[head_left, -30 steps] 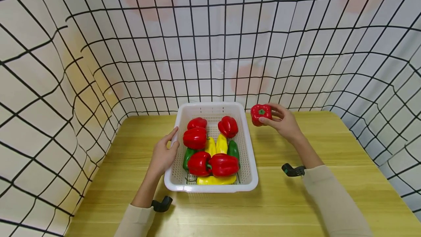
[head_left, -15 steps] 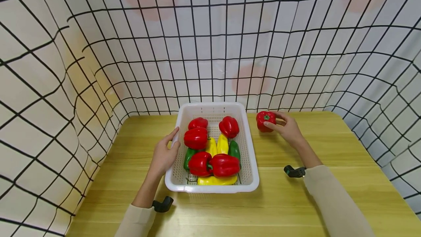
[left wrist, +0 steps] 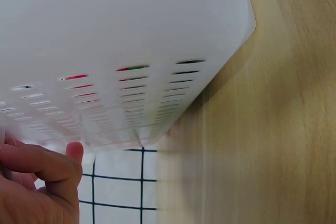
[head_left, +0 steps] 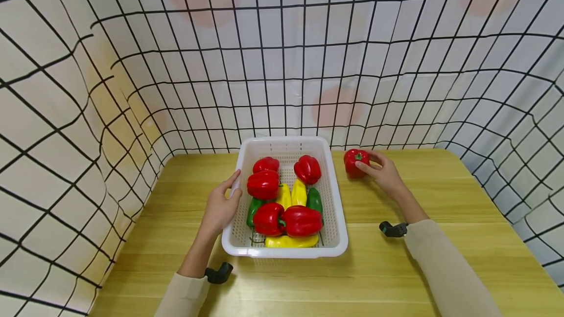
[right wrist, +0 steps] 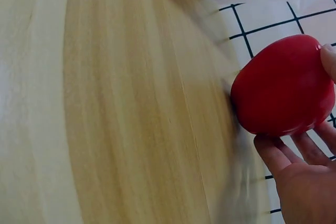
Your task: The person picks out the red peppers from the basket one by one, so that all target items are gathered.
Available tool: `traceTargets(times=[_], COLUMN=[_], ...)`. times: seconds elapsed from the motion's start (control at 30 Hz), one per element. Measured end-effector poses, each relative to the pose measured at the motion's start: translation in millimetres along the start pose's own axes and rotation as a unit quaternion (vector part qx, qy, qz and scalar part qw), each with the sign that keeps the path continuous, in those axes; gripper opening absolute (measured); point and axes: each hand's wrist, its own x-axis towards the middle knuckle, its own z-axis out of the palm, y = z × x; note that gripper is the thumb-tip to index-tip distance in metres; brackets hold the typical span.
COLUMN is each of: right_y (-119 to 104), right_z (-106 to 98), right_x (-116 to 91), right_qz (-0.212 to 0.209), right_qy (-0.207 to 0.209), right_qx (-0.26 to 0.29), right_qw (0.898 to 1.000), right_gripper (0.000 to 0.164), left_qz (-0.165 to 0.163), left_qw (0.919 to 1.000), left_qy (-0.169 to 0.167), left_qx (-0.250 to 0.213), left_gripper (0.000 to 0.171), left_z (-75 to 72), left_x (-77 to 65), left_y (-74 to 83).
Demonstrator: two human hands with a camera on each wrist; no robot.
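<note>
My right hand [head_left: 384, 174] holds a red bell pepper [head_left: 351, 163], green stem up, between thumb and fingers, to the right of the white basket [head_left: 340, 229]. In the right wrist view the red bell pepper [right wrist: 286, 87] is down at the table surface, the fingers [right wrist: 310, 153] against its side. My left hand [head_left: 220, 207] grips the basket's left rim; in the left wrist view its bent fingers [left wrist: 44, 163] are at the wall. Inside the basket lie several red bell peppers [head_left: 302, 220], yellow peppers [head_left: 291, 242] and green peppers [head_left: 315, 200].
The wooden table [head_left: 396, 263] carries the basket near its middle. A black wire grid [head_left: 282, 82] over white sheeting stands behind the table and along both sides. Each wrist wears a black camera mount [head_left: 393, 229].
My right hand has lowered the red bell pepper toward the table and slightly right, then almost stopped. The left hand and the basket have stayed put.
</note>
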Motion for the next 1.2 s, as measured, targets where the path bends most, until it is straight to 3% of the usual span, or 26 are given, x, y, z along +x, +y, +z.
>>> traceTargets(times=[0.13, 0.4, 0.57, 0.77, 1.03, 1.2], right_y=[0, 33, 37, 30, 2, -2], right_z=[-2, -5, -5, -8, -13, -14], right_x=[-1, 16, 15, 9, -4, -5], right_qz=[0.005, 0.001, -0.002, -0.021, -0.060, -0.091], right_qy=[-0.001, 0.003, 0.000, 0.013, 0.033, 0.038], right_qx=[-0.004, -0.009, 0.015, 0.020, 0.025, 0.002], right_qw=[1.000, 1.000, 1.000, 0.999, 0.997, 0.995], right_gripper=[0.080, 0.086, 0.088, 0.086, 0.076, 0.074], left_qz=[-0.001, -0.001, -0.002, -0.008, -0.008, 0.000], left_qw=[1.0000, 1.0000, 1.0000, 1.0000, 0.9999, 1.0000], left_qy=[-0.001, 0.001, -0.002, -0.002, -0.005, -0.001], left_qx=[-0.002, 0.001, -0.003, -0.003, -0.005, -0.009], left_gripper=[0.051, 0.051, 0.051, 0.051, 0.051, 0.051], left_z=[0.4, 1.1, 0.7, -0.3, -0.6, -0.5], left_x=[-0.4, -0.5, -1.0, -0.8, -0.4, -0.9], left_y=[0.4, 0.9, 0.8, -0.8, -0.3, 1.1])
